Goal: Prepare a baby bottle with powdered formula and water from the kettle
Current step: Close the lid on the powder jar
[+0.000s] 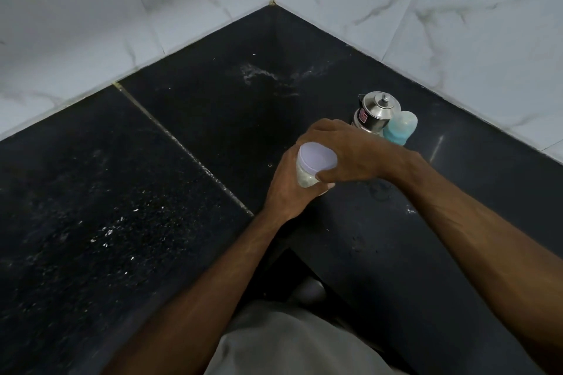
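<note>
Nearest the camera, a pale grey garment [292, 341] fills the bottom edge, and both bare forearms reach forward over the black counter [122, 192]. Right in the middle, the left hand [286, 189] wraps around the body of a small clear jar [306, 176] holding pale powder, fingers curled round its far side, palm against the near side, wrist bent up from below. The jar sits upright in that grip, held just above the counter or resting on it, hard to say which. On top, the right hand [344, 152] comes in from the right, arched over the jar's lilac lid [316, 157], thumb pressed on the near rim and fingers curled over the far edge, clamping the lid. The lid is on the jar.

Just beyond the right hand's knuckles, a small steel kettle [376, 111] stands upright with its knobbed lid on. Touching its right side, or very nearly, is the baby bottle [399, 128], blue with a translucent cap. Behind, white marbled wall tiles [182, 3] meet in the corner.
</note>
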The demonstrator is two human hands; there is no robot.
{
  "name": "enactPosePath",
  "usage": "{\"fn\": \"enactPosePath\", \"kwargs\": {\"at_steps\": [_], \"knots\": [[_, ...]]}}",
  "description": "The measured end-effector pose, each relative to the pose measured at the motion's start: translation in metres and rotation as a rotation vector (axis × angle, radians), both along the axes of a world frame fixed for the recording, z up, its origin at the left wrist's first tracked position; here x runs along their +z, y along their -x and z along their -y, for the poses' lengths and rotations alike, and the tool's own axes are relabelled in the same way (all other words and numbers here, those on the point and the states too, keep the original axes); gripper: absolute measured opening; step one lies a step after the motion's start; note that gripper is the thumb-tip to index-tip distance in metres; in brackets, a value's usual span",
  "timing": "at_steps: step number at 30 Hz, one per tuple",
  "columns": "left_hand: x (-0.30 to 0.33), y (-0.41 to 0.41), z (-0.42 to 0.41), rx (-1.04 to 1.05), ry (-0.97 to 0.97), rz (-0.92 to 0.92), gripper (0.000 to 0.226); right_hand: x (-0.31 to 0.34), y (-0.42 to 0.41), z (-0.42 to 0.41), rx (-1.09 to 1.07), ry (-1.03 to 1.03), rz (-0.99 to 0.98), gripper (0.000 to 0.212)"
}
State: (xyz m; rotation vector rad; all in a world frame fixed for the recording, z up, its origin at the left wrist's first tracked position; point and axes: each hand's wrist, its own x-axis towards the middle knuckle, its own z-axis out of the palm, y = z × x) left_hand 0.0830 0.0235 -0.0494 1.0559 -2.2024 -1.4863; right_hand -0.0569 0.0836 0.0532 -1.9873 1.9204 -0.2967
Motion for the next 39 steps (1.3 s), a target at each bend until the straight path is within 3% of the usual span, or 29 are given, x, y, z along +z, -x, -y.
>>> {"fn": "enactPosePath", "kwargs": {"at_steps": [3,5,8,9,12,14,16,20,24,28,33,35,39], "knots": [[0.013,0.01,0.0,-0.037,-0.042,0.245,0.093,-0.005,0.001,-0.002,-0.01,0.02,0.01,0.068],[0.021,0.003,-0.006,-0.045,0.01,0.215,0.093,-0.007,0.002,-0.001,-0.019,0.024,-0.018,0.068],[0.028,0.003,-0.006,-0.047,-0.093,0.165,0.087,-0.008,0.002,0.0,-0.035,-0.003,-0.036,0.072],[0.024,-0.007,-0.004,-0.164,-0.118,0.184,0.086,-0.007,0.003,-0.001,-0.039,-0.025,-0.029,0.075],[0.011,-0.014,0.005,-0.08,-0.171,0.098,0.085,-0.001,0.004,-0.005,-0.068,-0.074,-0.009,0.082],[0.023,-0.007,-0.005,-0.1,-0.023,0.072,0.084,0.002,0.002,-0.01,-0.125,-0.079,-0.028,0.083],[0.036,-0.007,-0.008,-0.033,-0.093,0.104,0.083,0.005,0.0,-0.015,-0.19,-0.09,-0.101,0.085],[0.023,-0.008,-0.009,0.05,-0.071,-0.067,0.094,0.009,0.003,-0.02,-0.257,-0.052,-0.221,0.091],[0.011,-0.007,-0.007,0.03,-0.03,-0.053,0.096,0.008,0.004,-0.019,-0.137,-0.062,-0.023,0.086],[0.007,-0.01,-0.005,0.03,-0.01,-0.111,0.088,0.0,-0.004,-0.013,-0.103,-0.084,0.028,0.086],[0.003,-0.007,-0.004,0.03,-0.014,-0.086,0.099,-0.006,-0.011,-0.017,-0.255,0.014,-0.229,0.094],[0.0,-0.007,-0.004,0.033,-0.005,-0.093,0.098,-0.005,-0.011,-0.018,-0.251,0.006,-0.179,0.097],[-0.005,-0.011,-0.002,0.037,0.003,-0.117,0.094,-0.001,-0.007,-0.015,-0.153,-0.107,0.104,0.091]]}}
